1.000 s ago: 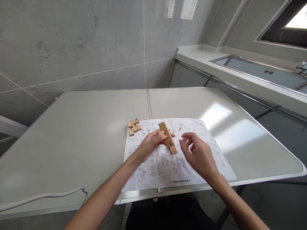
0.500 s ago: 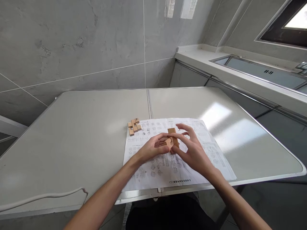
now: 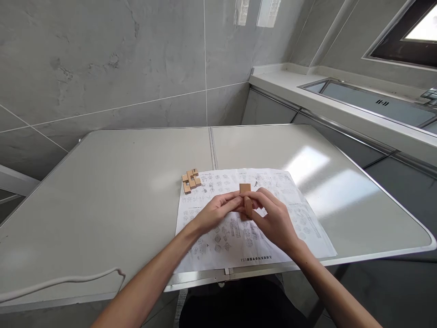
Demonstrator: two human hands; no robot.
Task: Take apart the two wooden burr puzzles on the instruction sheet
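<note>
Both hands meet over a printed instruction sheet (image 3: 300, 228) on the grey folding table (image 3: 102, 200). My left hand (image 3: 215, 212) and my right hand (image 3: 273, 216) are closed on a wooden puzzle assembly (image 3: 246, 193), held upright between the fingertips. Only its top end and a sliver lower down show; the rest is hidden by my fingers. A second cluster of wooden puzzle pieces (image 3: 191, 179) lies on the table by the sheet's far left corner, apart from both hands.
A white cable (image 3: 68, 280) runs along the table's near left edge. A counter with a sink (image 3: 372, 102) stands at the right, beyond the table. Tiled wall rises behind the table. A seam (image 3: 212, 148) divides the tabletop in two halves.
My right hand came in from the right and closed on the wooden assembly beside my left hand. The assembly turned from lying slanted to standing upright between the fingers.
</note>
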